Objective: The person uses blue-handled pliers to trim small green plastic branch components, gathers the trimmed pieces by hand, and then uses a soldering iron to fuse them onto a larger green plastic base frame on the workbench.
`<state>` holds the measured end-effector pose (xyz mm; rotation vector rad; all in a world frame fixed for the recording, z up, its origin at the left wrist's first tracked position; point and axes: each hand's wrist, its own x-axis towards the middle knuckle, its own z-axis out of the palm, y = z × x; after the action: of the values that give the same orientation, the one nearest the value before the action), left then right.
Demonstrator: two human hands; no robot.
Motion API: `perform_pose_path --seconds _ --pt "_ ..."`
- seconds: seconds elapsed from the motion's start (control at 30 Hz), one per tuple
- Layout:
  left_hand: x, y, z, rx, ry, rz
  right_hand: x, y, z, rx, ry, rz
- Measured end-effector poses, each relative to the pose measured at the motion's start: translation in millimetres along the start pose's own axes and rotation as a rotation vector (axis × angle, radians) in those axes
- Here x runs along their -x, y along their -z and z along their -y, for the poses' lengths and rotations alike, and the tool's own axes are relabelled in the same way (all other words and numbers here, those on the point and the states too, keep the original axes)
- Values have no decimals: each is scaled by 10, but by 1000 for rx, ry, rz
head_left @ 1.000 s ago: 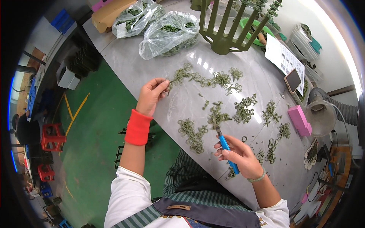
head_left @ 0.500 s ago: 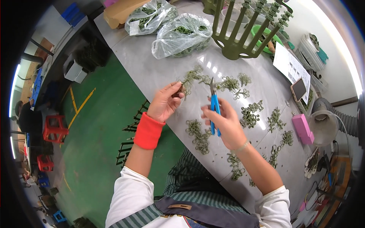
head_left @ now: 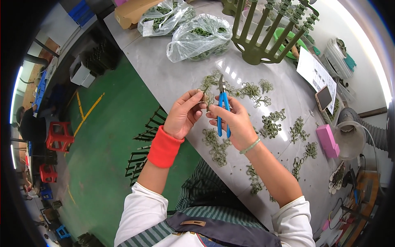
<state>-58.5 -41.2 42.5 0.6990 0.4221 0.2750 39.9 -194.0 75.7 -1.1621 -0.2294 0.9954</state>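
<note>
A small olive-green plastic part (head_left: 207, 98), a sprig of rings on a stem, sits pinched between the thumb and fingertips of the left hand (head_left: 184, 115), held just above the grey table (head_left: 164, 78). That hand is raised with the palm turned inward, fingers curled close around the piece, a red wristband (head_left: 164, 147) on the forearm below it. The right hand (head_left: 232, 122) faces it, fingers wrapped round the blue handles of a pair of cutters (head_left: 223, 108); the dark tip points up and away beside the part, and whether the blades are parted cannot be told. A pale bracelet (head_left: 250, 145) circles the right wrist. Loose green ring clusters (head_left: 271, 123) lie scattered over the table, too many to count. Farther back stand two clear bags (head_left: 200, 37) of green parts and one olive-green pronged rack (head_left: 263, 39).
</note>
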Motion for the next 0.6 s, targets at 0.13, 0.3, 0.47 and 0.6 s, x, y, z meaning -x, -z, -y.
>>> perform_pose_path --seconds 0.13,0.3,0.47,0.6 --pt "31 -60 11 -16 -27 31 24 -12 37 -12 -22 -1" --pt "91 -100 0 -37 -16 35 35 -37 39 31 -1 0" --pt "116 -121 6 -17 -3 42 63 -60 50 34 5 13" --pt "133 -115 21 10 18 28 79 -77 44 33 7 11"
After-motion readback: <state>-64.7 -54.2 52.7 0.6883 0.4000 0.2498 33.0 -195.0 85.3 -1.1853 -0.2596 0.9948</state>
